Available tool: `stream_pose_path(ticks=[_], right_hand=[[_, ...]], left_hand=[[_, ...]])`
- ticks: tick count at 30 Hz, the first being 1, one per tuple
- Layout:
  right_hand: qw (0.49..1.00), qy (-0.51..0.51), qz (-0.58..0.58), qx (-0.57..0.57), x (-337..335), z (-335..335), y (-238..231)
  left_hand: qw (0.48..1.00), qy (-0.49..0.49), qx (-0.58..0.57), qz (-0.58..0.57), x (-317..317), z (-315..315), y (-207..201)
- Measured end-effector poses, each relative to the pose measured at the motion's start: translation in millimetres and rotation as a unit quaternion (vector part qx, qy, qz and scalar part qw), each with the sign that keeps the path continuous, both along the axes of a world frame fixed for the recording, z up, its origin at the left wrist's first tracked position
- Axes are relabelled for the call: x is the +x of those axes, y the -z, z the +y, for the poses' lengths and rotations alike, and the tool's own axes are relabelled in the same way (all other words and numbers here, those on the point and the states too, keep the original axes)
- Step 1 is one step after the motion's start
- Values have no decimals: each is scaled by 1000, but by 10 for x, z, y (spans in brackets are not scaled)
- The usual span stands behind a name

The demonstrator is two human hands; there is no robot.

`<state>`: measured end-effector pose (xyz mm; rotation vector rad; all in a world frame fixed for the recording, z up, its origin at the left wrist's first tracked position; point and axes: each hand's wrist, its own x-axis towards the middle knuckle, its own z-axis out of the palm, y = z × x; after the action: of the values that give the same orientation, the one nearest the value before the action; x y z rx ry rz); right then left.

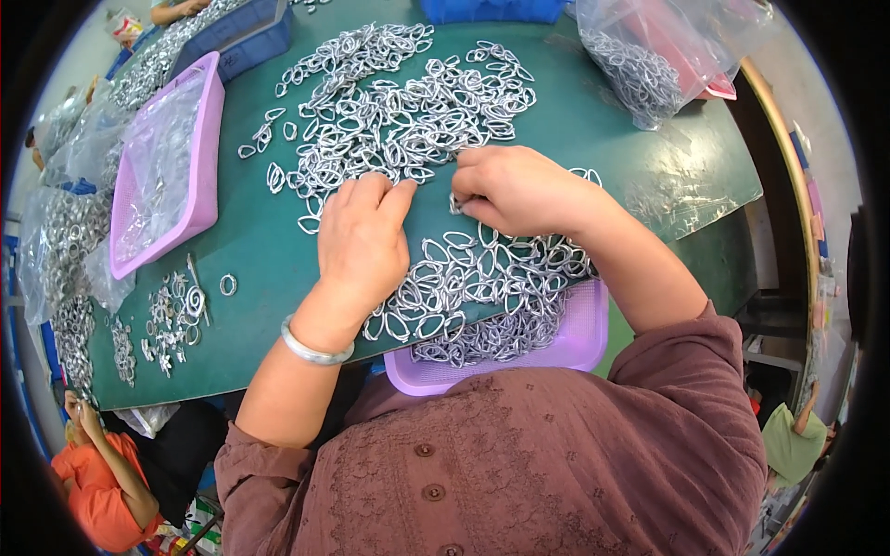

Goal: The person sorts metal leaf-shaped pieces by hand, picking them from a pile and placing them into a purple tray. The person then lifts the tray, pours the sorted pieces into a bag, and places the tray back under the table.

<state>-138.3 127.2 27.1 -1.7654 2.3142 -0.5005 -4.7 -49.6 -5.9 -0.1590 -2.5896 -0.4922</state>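
A large pile of silver, leaf-shaped metal links (389,120) spreads over the green table. My left hand (364,236) lies palm down at the pile's near edge, its fingers stretched out and its fingertips among the links. To its right, my right hand (519,193) is closed, with thumb and fingers pinched together. A bit of silver link (454,204) shows beneath its fingertips; the rest of what it holds is hidden. Nearer to me, a second heap of links (464,278) lies at the table edge, above a purple basket (593,324) partly filled with similar links.
A pink-purple tray (209,139) with plastic bags stands at the left. Small metal parts (176,315) lie near it. Blue bins (264,46) stand at the back. A clear bag of links (640,74) sits far right. A person in orange (102,491) works at the lower left.
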Motion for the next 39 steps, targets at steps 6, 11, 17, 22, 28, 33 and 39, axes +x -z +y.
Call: stream_pose_path(ticks=[6, 11, 17, 22, 28, 33, 39], right_hand=[[999, 8, -19, 37, -36, -86, -93], [999, 37, 22, -33, 31, -196, 110], [1000, 2, 5, 21, 34, -143, 61], [1000, 8, -2, -2, 6, -134, 9], [999, 16, 12, 49, 59, -157, -17], [998, -9, -15, 58, 44, -69, -56], [999, -28, -24, 39, -4, -67, -54]], left_hand=[[995, -51, -84, 9, -35, 22, 8], [998, -32, -54, -32, -9, 10, 6], [1000, -13, -10, -2, 16, -22, 19], [998, -40, 26, 31, -23, -93, 49], [998, -42, 23, 38, -8, -112, 71], [999, -31, 6, 9, 3, -95, 54], [999, 31, -16, -15, 17, -55, 23]])
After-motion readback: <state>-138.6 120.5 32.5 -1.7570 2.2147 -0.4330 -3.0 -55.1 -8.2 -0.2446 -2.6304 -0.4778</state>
